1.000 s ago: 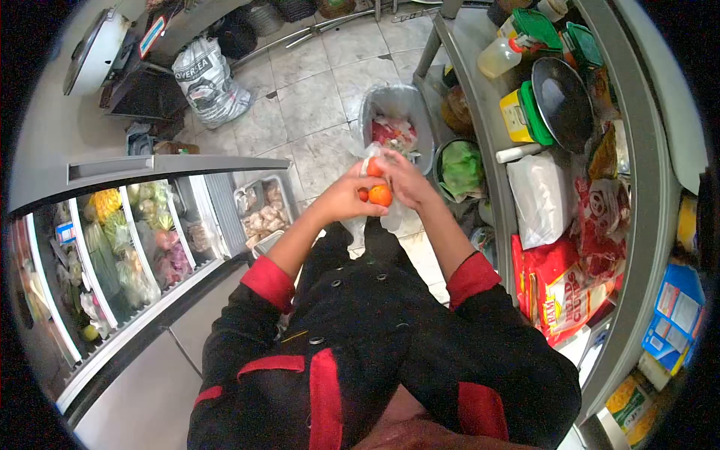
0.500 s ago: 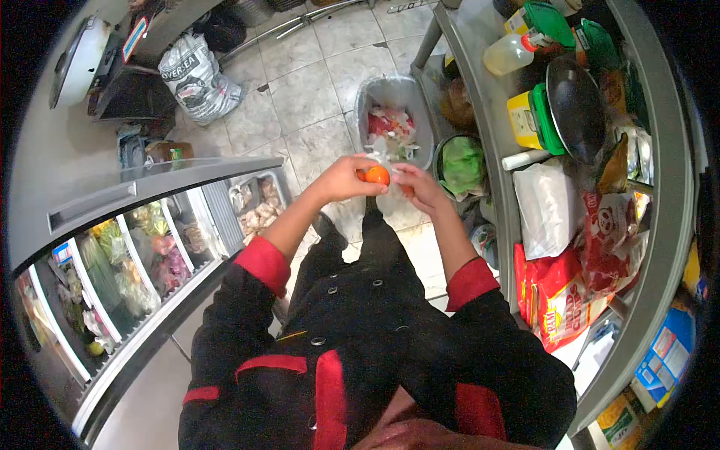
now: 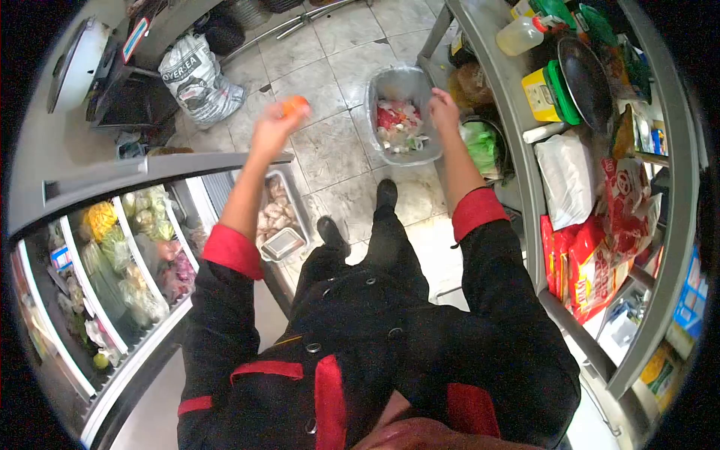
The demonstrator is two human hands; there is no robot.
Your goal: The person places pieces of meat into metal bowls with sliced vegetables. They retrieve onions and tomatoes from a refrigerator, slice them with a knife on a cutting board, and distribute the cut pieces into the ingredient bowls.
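My left hand, blurred by motion, is raised over the floor, wrapped round an orange-red round item that looks like a tomato. On the right, my right hand is at the right rim of a grey bin lined with a clear bag. Its fingers look bent, and I cannot make out whether anything is between them. Red and pale scraps lie inside the bin.
At left an open fridge holds bagged vegetables. A tub of mushroom-like pieces stands beside it. A white printed sack is on the floor. Steel shelving with a pan and packages runs along the right.
My hands have moved apart: the left went up and left with the orange-red item, the right up and right to the bin's rim. The view has shifted slightly.
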